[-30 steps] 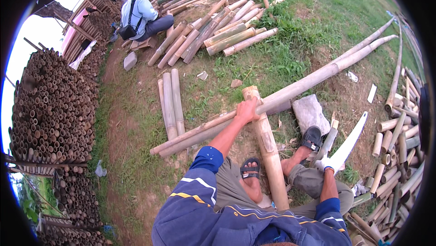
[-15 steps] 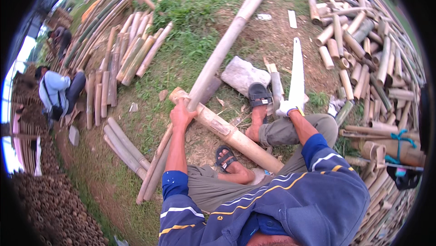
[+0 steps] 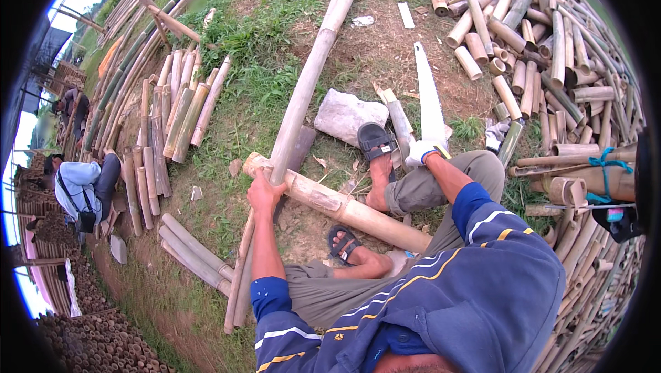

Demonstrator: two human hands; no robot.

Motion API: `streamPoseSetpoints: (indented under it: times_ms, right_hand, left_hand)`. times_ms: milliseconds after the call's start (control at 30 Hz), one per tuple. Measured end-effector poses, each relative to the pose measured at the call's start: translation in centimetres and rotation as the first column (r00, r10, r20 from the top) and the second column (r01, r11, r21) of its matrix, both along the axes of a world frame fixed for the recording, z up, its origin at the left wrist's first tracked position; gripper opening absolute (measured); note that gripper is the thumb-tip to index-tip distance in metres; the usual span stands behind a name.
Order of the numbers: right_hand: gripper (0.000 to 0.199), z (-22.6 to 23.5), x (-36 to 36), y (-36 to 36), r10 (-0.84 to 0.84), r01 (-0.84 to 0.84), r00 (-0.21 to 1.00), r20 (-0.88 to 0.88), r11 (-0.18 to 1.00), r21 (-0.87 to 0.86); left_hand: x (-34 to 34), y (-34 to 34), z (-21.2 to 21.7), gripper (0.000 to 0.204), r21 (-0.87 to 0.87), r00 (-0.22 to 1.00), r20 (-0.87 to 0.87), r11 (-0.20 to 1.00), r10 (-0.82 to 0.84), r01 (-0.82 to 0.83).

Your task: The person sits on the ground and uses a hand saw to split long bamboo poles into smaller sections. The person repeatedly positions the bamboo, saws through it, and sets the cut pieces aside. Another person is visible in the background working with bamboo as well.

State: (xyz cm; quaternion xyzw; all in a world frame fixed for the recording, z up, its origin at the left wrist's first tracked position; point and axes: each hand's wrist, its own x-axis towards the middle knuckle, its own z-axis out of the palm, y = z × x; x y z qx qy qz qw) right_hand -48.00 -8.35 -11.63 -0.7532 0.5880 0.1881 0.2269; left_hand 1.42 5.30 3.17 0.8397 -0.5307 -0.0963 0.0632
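A long, pale bamboo pole (image 3: 303,84) runs from the far edge toward me and lies across a thicker bamboo piece (image 3: 344,208). My left hand (image 3: 265,192) is closed around the pole, right beside that crossing. On the right, by my bent knee, my right hand (image 3: 421,153) wears a white glove and is closed on a hand saw (image 3: 429,94). The saw's handle is hidden in the glove. Its long, pale blade points away from me, apart from the pole. The thicker bamboo slants from the crossing toward my lap, between my sandalled feet.
A grey stone block (image 3: 350,115) lies beyond my feet. Cut bamboo is heaped at the right (image 3: 523,49); more pieces lie in rows at the left (image 3: 180,115). Another person (image 3: 82,187) squats at the far left, with one more behind. Blue cord (image 3: 606,177) binds bamboo at the right.
The whole view has shifted, so the scene sits farther left. Both hands keep their holds, on the pole and on the saw, with little visible movement otherwise.
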Motion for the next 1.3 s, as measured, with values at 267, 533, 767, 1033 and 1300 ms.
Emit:
streamPoseSetpoints:
  times_ms: [267, 533, 767, 1033, 1300]
  right_hand:
    - [0.045, -6.7, -3.8, -2.8, -0.426, 0.429, 0.900, -0.097, 0.903, 0.013]
    - [0.053, -4.7, -5.4, -2.0, -0.270, 0.278, 0.953, -0.137, 0.959, 0.046]
    - [0.060, -4.6, -5.3, -2.5, -0.192, 0.207, 0.967, -0.169, 0.976, 0.073]
    - [0.069, -4.9, -6.0, -2.6, -0.163, 0.182, 0.970, -0.181, 0.979, 0.096]
    - [0.078, -5.7, -6.8, -2.4, -0.160, 0.185, 0.968, -0.194, 0.976, 0.115]
  left_hand:
    - [0.0, -0.1, 0.1, 0.086, -0.005, 1.000, -0.012, 1.000, 0.006, -0.006]
    - [0.6, -0.6, -1.0, 0.090, 0.021, 0.995, -0.096, 1.000, 0.009, -0.007]
    - [0.6, 0.1, -0.6, 0.090, 0.005, 0.991, -0.128, 0.999, 0.033, -0.033]
    - [0.4, 0.0, -0.8, 0.076, -0.086, 0.996, -0.093, 0.996, -0.013, 0.005]
    - [0.2, -0.5, -0.8, 0.076, -0.060, 0.994, -0.109, 0.998, -0.015, 0.008]
